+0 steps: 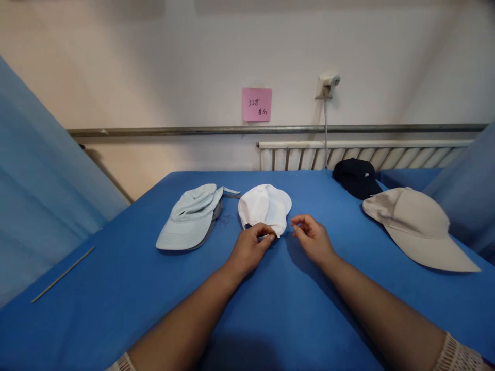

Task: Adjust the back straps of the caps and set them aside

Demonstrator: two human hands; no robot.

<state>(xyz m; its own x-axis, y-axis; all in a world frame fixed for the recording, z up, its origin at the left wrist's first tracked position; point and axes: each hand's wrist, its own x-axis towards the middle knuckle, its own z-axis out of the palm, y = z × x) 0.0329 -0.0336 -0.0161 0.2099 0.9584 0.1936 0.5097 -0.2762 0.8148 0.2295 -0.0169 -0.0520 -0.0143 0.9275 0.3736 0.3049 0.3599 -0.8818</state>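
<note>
A white cap (265, 207) lies folded in the middle of the blue table (116, 288). My left hand (250, 249) pinches the cap's near edge between thumb and fingers. My right hand (312, 238) hovers just right of the cap, fingers curled loosely with nothing visible in them, not touching the cap.
A pale blue cap (191, 218) lies left of the white one. A beige cap (415, 224) sits at the right, a black cap (356, 176) behind it. A thin stick (64, 274) rests at the left edge. Blue fabric flanks both sides; a radiator (363, 154) stands behind.
</note>
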